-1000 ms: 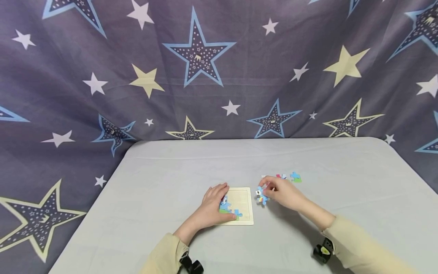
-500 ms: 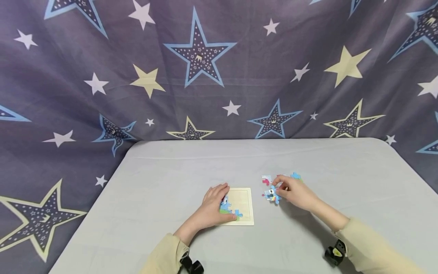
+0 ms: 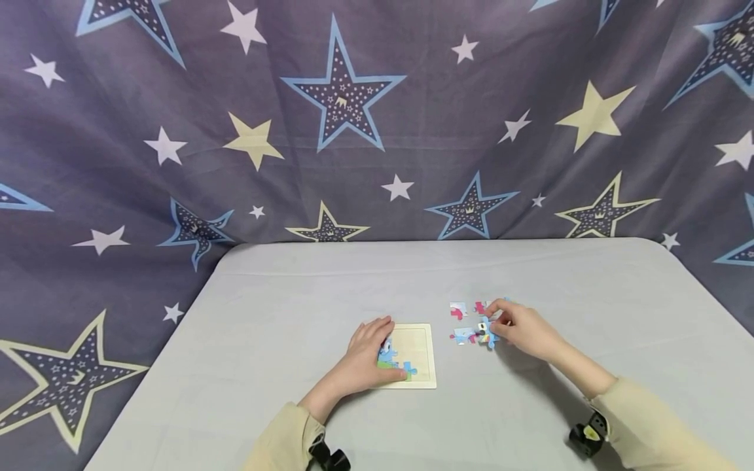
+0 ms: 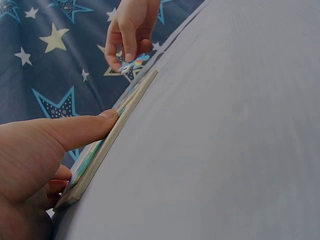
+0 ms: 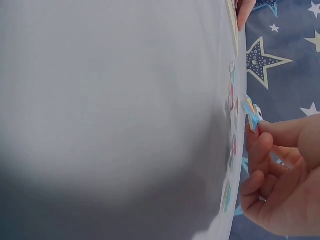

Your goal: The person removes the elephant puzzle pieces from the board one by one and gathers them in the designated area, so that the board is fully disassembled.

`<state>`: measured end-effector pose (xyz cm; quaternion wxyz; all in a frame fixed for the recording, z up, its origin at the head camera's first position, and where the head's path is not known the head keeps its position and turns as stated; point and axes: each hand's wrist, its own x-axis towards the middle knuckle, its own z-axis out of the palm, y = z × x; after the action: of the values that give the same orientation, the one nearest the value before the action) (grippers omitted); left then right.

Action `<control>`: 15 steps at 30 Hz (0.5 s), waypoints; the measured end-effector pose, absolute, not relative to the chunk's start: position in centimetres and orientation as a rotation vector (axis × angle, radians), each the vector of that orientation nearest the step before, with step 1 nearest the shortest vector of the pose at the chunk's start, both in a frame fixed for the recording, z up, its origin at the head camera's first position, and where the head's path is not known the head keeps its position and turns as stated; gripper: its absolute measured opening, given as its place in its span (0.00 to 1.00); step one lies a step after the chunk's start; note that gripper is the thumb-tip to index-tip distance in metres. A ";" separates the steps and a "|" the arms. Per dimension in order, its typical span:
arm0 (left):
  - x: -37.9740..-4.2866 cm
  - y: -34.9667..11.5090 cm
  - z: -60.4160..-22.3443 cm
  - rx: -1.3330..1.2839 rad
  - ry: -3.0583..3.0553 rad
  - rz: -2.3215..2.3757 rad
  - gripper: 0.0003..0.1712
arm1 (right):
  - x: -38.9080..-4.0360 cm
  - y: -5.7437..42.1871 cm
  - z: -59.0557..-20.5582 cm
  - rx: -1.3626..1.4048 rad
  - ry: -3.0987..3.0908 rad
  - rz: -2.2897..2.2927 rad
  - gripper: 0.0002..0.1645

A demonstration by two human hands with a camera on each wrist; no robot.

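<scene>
My right hand [image 3: 527,331] pinches a blue jigsaw piece [image 3: 486,335] printed with a cartoon eye, raised over the table. In the right wrist view thumb and fingertips meet on this piece [image 5: 254,116]. My left hand [image 3: 366,360] holds the left side of a pale wooden puzzle tray [image 3: 432,366], covering part of it. Its thumb presses on top in the left wrist view, while the fingers [image 4: 59,186] curl at the far edge. Several blue and green joined pieces [image 3: 389,353] lie in the tray's lower left.
Loose jigsaw pieces lie right of the tray: one white and pink [image 3: 458,309], one pink [image 3: 480,307], and a light blue one [image 3: 463,335]. Another blue piece is mostly behind the right hand. A grey cloth covers the table [image 3: 330,281]; a star-patterned curtain [image 3: 377,163] stands behind.
My right hand has moved rightwards from beside the tray with the eye piece, which has turned in the fingers. Loose pieces it covered now show. The left hand stays on the tray.
</scene>
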<state>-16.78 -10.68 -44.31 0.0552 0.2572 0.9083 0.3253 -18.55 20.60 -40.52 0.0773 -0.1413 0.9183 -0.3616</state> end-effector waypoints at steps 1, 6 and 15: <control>-16.8 -10.7 -44.3 0.779 2.757 0.988 0.51 | -18.6 20.7 -40.5 -0.419 2.755 -1.078 0.11; -16.8 -10.7 -44.4 0.770 2.760 0.987 0.52 | -18.8 21.3 -40.7 -0.402 2.758 -1.075 0.11; -16.8 -10.7 -44.5 0.770 2.764 0.976 0.51 | -19.0 21.9 -40.9 -0.363 2.773 -1.061 0.10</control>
<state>-16.82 -10.69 -44.53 0.0552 0.2537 0.9106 0.3217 -18.97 21.88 -40.89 0.0753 -0.1211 0.9244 -0.3537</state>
